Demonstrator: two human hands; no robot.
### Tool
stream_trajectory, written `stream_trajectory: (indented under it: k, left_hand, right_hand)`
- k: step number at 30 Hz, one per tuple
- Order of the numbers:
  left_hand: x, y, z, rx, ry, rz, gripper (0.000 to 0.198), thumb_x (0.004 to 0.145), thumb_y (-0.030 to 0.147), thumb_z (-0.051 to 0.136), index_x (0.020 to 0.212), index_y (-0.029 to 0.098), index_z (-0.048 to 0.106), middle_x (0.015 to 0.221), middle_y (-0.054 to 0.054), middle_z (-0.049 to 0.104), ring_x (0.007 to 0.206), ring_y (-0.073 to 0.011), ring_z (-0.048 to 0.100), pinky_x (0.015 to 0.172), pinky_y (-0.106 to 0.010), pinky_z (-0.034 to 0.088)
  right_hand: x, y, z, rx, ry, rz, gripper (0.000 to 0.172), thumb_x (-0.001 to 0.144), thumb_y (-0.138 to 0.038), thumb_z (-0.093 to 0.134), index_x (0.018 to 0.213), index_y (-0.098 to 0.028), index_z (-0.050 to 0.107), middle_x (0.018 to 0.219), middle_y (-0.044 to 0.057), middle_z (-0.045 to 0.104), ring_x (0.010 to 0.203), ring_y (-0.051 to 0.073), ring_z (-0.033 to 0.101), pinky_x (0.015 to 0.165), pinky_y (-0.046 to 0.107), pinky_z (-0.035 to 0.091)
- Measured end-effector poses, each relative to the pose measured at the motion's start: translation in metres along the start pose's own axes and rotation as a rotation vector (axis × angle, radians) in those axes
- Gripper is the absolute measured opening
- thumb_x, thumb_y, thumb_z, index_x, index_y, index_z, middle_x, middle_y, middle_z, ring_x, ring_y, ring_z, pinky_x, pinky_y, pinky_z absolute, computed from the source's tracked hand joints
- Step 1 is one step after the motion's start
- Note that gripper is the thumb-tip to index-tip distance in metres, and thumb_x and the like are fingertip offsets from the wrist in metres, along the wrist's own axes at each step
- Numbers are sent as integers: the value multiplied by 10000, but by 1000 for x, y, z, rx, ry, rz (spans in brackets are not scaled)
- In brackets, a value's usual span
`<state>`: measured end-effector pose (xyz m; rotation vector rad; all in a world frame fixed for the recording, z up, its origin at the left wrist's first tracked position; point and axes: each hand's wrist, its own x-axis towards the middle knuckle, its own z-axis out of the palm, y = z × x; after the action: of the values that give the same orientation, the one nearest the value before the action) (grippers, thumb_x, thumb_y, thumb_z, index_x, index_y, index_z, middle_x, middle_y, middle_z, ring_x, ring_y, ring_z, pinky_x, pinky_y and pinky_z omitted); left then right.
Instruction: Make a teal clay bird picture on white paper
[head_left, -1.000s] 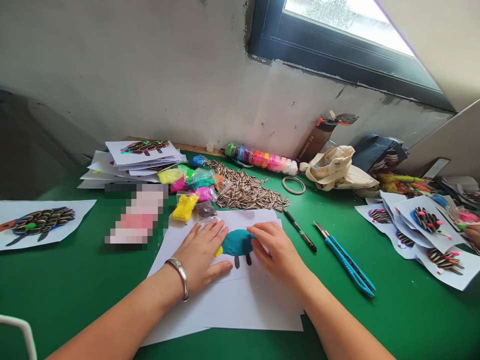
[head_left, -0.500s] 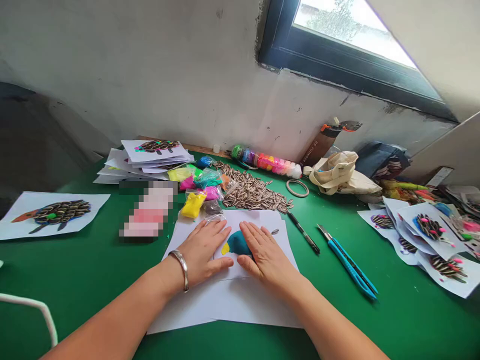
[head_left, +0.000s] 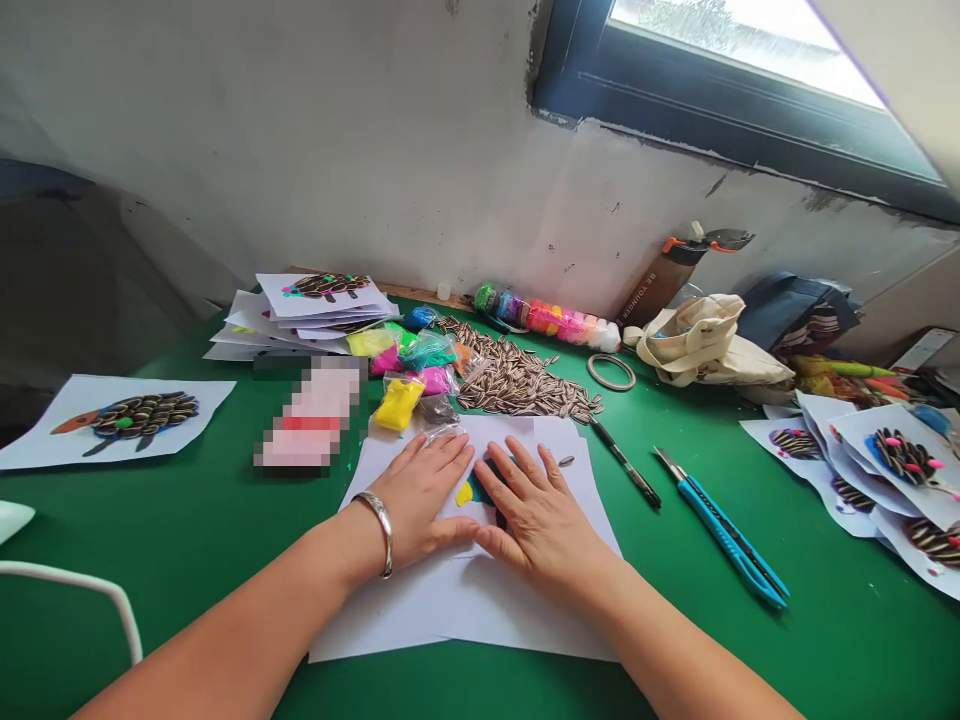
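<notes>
White paper sheets (head_left: 397, 620) lie in front of me. My left hand (head_left: 429, 495), with a silver bangle at the wrist, rests flat on the paper left of a small yellow clay piece (head_left: 464, 493). Spread out over a patch of dark blue clay (head_left: 481, 488) is my right hand (head_left: 536, 510), hiding most of it. The two thumbs come close together below the clay. A single sunflower seed (head_left: 566, 461) sits on the sheet beyond my right fingertips.
Behind the paper are clay bags (head_left: 398, 402) and a sunflower seed pile (head_left: 517, 375). A pen (head_left: 625, 463), a blue utility knife (head_left: 724, 530) and a tape ring (head_left: 611, 372) lie to the right. Seed pictures (head_left: 127, 425) flank both sides; a white cord (head_left: 90, 572) runs at left.
My right hand has shifted over the blue clay with its fingers spread wider, covering more of it. My left hand stays flat beside it. The whole view has swung slightly left.
</notes>
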<state>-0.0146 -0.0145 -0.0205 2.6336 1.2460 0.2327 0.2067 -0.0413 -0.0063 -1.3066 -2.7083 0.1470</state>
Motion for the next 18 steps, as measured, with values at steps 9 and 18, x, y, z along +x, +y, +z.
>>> stream_trajectory:
  k: [9,18]
  left_hand:
    - [-2,-2,-6,-29,-52,-15,802,832,632,518,1458,167,333,1535,-140,305,1426,-280,245,1167,-463,142]
    - [0,-3,-13,-71,-136,-28,783,812,586,556,1450,180,351,1549,-137,267,1429,-292,233,1162,-477,145]
  right_hand:
    - [1,-4,-8,40,6,-103,523,949,-568,361,1420,-343,410,1574,43,231,1440,361,137,1103,676,98]
    - [-4,-2,-8,44,-11,-109,491,946,-578,355,1390,-386,435,1557,27,281,1429,351,183,1094,687,114]
